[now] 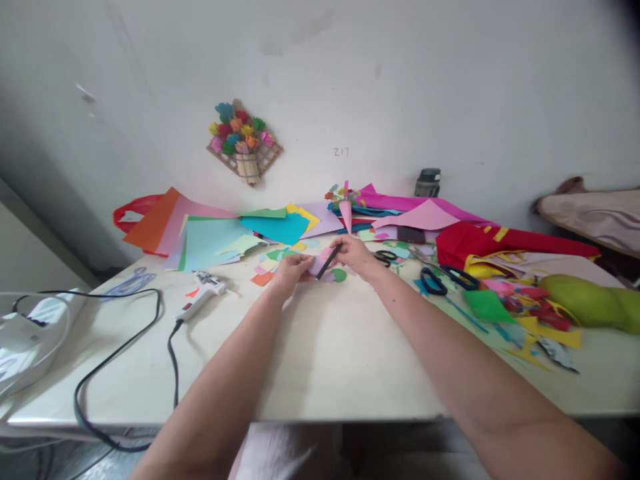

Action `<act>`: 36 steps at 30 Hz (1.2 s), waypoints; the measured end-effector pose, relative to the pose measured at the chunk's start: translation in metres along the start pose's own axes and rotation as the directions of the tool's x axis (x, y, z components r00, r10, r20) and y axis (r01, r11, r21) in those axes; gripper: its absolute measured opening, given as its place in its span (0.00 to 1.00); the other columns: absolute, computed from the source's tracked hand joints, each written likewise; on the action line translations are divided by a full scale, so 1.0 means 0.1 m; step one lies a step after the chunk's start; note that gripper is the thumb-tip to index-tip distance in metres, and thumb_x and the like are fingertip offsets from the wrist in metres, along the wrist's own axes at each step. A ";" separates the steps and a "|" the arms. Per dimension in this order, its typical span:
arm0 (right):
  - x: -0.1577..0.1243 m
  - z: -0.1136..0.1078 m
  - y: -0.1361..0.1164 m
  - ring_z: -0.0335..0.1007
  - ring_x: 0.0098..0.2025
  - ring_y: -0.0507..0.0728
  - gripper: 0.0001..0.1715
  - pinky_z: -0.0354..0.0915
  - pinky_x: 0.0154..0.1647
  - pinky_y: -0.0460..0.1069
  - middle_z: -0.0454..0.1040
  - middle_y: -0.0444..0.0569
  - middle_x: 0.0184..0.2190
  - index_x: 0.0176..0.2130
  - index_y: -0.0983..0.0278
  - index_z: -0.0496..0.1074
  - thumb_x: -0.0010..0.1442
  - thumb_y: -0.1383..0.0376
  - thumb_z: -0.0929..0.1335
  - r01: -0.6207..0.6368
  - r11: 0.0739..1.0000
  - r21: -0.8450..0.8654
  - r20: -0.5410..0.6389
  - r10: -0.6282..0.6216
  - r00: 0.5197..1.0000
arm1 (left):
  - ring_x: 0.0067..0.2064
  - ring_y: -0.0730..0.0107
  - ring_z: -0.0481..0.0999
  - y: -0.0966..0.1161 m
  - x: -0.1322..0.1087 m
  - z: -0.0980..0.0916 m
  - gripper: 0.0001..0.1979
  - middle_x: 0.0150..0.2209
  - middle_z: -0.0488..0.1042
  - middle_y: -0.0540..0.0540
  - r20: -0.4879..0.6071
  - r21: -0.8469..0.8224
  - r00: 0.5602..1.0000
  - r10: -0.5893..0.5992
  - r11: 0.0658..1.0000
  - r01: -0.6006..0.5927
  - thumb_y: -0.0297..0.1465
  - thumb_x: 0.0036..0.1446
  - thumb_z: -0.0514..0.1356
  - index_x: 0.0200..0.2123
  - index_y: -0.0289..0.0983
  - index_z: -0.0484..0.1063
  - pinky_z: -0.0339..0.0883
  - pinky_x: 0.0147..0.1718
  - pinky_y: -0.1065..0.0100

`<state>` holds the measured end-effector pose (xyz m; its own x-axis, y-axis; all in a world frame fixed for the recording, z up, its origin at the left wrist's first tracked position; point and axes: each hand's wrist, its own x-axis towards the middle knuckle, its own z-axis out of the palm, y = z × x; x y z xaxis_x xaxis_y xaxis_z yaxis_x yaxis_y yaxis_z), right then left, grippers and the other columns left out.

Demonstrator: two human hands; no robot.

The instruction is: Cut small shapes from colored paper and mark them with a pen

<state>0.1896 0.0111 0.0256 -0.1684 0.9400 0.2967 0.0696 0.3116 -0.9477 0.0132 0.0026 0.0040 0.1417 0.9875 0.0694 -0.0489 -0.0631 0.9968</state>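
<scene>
My left hand (294, 269) is closed on a small lilac paper piece (316, 265), held up above the middle of the table. Between the fingers of my right hand (355, 253) is a slim black pen-like stick (328, 263), slanting down to the left across the paper. Whether its lower end touches the paper I cannot tell. Just beyond and beside my hands lie small cut paper pieces, among them an orange piece (263, 279) and a green round piece (339, 275). Black-handled scissors (386, 256) lie right of my right hand.
On the left, a white glue gun (200, 297) trails a black cord near a power strip (43, 333). Coloured sheets (213, 240) line the back. Larger scissors (434, 281), paper scraps (530, 307) and a green mango-like object (580, 300) lie right. A bottle (428, 182) stands behind.
</scene>
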 end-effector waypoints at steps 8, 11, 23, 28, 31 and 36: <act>-0.05 0.14 0.05 0.70 0.21 0.51 0.12 0.65 0.23 0.44 0.69 0.37 0.17 0.29 0.64 0.65 0.40 0.75 0.66 0.022 1.000 -0.012 0.048 -0.022 0.999 | 0.29 0.68 0.77 0.09 -0.09 0.06 0.19 0.26 0.76 0.45 0.079 -0.111 0.997 -0.002 0.994 0.011 0.42 0.41 0.67 0.29 0.32 0.71 0.71 0.30 0.70; -0.06 0.16 0.05 0.71 0.22 0.52 0.13 0.66 0.24 0.45 0.70 0.38 0.17 0.30 0.63 0.64 0.41 0.74 0.68 -0.002 1.000 -0.007 0.052 0.003 0.999 | 0.29 0.67 0.77 0.10 -0.10 0.06 0.20 0.25 0.77 0.44 0.100 -0.067 0.995 0.002 0.998 0.005 0.42 0.39 0.68 0.28 0.32 0.71 0.70 0.29 0.70; -0.05 0.10 -0.02 0.65 0.16 0.49 0.16 0.52 0.12 0.40 0.69 0.40 0.16 0.26 0.62 0.57 0.48 0.61 0.69 -0.092 0.996 0.009 -0.226 0.091 0.970 | 0.28 0.66 0.78 0.04 -0.03 -0.02 0.20 0.23 0.74 0.48 0.046 -0.042 0.999 0.029 0.999 -0.027 0.41 0.34 0.70 0.24 0.32 0.69 0.71 0.26 0.71; -0.08 0.05 0.02 0.65 0.16 0.49 0.20 0.49 0.12 0.40 0.72 0.45 0.18 0.29 0.64 0.65 0.56 0.50 0.62 -0.105 0.994 -0.022 -0.046 0.104 0.993 | 0.29 0.68 0.77 0.04 -0.04 -0.03 0.19 0.25 0.74 0.48 0.097 -0.043 0.995 0.034 0.999 -0.030 0.41 0.38 0.69 0.26 0.32 0.71 0.71 0.28 0.70; -0.09 0.06 0.03 0.63 0.16 0.47 0.19 0.51 0.14 0.41 0.74 0.47 0.21 0.33 0.65 0.69 0.56 0.51 0.63 -0.099 0.994 -0.046 0.067 0.102 0.993 | 0.29 0.70 0.76 0.03 -0.03 -0.04 0.18 0.25 0.74 0.49 0.112 -0.060 0.993 0.049 0.997 -0.042 0.41 0.39 0.68 0.26 0.32 0.70 0.71 0.29 0.70; -0.11 0.06 0.01 0.59 0.17 0.46 0.18 0.53 0.17 0.42 0.72 0.45 0.20 0.27 0.66 0.69 0.50 0.53 0.68 -0.084 0.994 -0.073 0.108 0.092 0.990 | 0.30 0.70 0.77 0.03 -0.03 -0.04 0.17 0.26 0.74 0.49 0.146 -0.077 0.988 0.056 0.996 -0.045 0.40 0.42 0.67 0.27 0.33 0.69 0.71 0.30 0.70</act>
<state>0.1854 0.0004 0.0205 -0.2660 0.9443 0.1940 0.1551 0.2405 -0.9582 0.0090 -0.0005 0.0064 0.2818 0.9506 0.1300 -0.1312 -0.0961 0.9867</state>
